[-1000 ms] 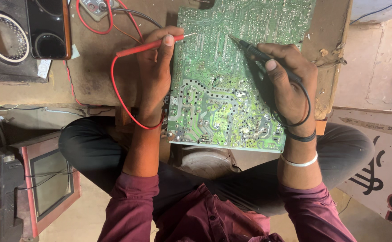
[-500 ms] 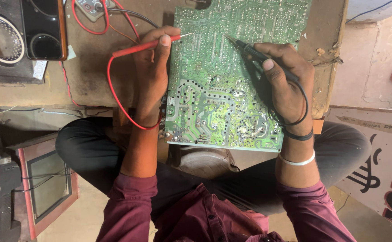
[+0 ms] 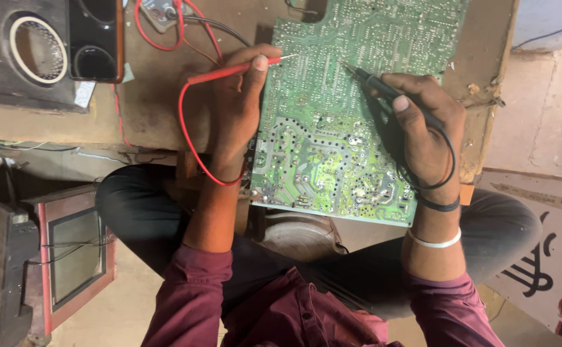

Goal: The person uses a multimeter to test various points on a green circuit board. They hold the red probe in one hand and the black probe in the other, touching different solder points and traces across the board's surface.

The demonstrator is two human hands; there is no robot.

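Note:
A large green circuit board [image 3: 332, 148] lies solder side up on a low wooden table [image 3: 152, 103], its near edge hanging over my lap. My left hand [image 3: 236, 109] pinches a red test probe [image 3: 229, 69], whose metal tip touches the board's upper left area. A red lead loops from it down past my wrist. My right hand [image 3: 422, 128] grips a black test probe [image 3: 374, 82] like a pen, its tip on the board's upper middle. The black lead curls around my right wrist.
A black speaker box [image 3: 37, 51] stands at the table's far left. Part of a meter [image 3: 159, 11] with red and black leads shows at the top edge. A small framed screen [image 3: 69, 257] leans on the floor to my left. A painted board [image 3: 551, 257] lies to my right.
Both probe tips stay on the board at much the same spots. The view has drifted slightly, so the board and hands sit a little higher in the picture.

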